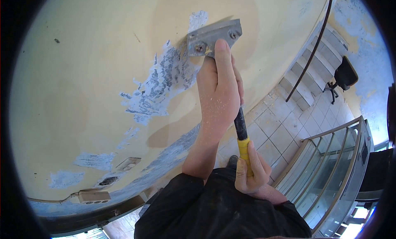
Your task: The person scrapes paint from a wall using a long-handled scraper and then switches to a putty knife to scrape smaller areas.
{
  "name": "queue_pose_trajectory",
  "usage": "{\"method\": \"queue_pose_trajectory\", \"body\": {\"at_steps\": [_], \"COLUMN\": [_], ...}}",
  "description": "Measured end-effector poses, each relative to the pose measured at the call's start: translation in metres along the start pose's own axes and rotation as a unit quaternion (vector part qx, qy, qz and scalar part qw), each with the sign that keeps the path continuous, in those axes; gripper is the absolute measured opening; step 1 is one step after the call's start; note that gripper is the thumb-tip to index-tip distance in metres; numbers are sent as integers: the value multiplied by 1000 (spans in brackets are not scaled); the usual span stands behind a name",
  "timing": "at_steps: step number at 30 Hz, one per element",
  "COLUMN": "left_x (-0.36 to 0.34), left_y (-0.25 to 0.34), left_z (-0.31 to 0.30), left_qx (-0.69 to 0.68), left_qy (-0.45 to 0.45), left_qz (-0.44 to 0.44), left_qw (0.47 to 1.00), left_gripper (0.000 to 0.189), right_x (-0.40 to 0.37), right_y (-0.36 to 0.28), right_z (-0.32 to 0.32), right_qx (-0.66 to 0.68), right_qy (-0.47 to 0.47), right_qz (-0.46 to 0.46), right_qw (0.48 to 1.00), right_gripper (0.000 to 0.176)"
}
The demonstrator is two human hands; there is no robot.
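Note:
A long-handled wall scraper (214, 36) with a wide grey metal head is held in both hands, its blade edge against the yellowish painted wall (103, 74). My left hand (218, 82) is closed around the shaft just behind the head, thumb pressed onto the metal near two screws. Fine pale flecks dot the back of that hand and wrist. Lower down, my right hand (253, 169) grips the yellow sleeve at the end of the black handle. Beside and below the head runs a ragged stripped patch (163, 86), bluish white and grey where the paint is off.
Sockets (94, 196) and an open wall box (108, 181) sit low on the wall. To the right are a thin dark pole (310, 59), steps (303, 88), an office chair (344, 74) and a glass-paned metal frame (326, 164) on the tiled floor (280, 131).

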State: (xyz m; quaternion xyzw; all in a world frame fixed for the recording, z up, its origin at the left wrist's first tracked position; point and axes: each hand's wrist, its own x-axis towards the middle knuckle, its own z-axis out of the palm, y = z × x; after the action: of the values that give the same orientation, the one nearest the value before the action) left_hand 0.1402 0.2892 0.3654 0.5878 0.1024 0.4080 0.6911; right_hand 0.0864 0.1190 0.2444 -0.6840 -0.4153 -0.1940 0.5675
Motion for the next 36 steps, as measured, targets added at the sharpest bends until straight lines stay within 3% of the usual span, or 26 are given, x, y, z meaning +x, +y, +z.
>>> {"method": "queue_pose_trajectory", "body": {"at_steps": [3, 5, 21, 23, 36], "left_x": [-9, -10, 10, 10, -3], "left_y": [-4, -5, 9, 12, 5], "left_z": [-6, -7, 0, 3, -7], "left_qx": [10, 13, -3, -7, 1], "left_qy": [19, 25, -27, -22, -3], "left_qz": [-27, -28, 13, 11, -12], "left_qw": [999, 999, 1000, 1000, 1000], "left_gripper": [53, 53, 53, 53, 49], "right_x": [-9, -10, 7, 12, 1], "right_y": [0, 3, -5, -4, -8], "right_z": [0, 4, 12, 14, 5], "right_qx": [-4, 2, -11, -18, -5], "right_qy": [-27, -11, 23, 49, 3], "right_qz": [43, -1, 5, -26, -11], "right_qw": [999, 1000, 1000, 998, 1000], "right_gripper": [45, 49, 49, 49, 48]}}
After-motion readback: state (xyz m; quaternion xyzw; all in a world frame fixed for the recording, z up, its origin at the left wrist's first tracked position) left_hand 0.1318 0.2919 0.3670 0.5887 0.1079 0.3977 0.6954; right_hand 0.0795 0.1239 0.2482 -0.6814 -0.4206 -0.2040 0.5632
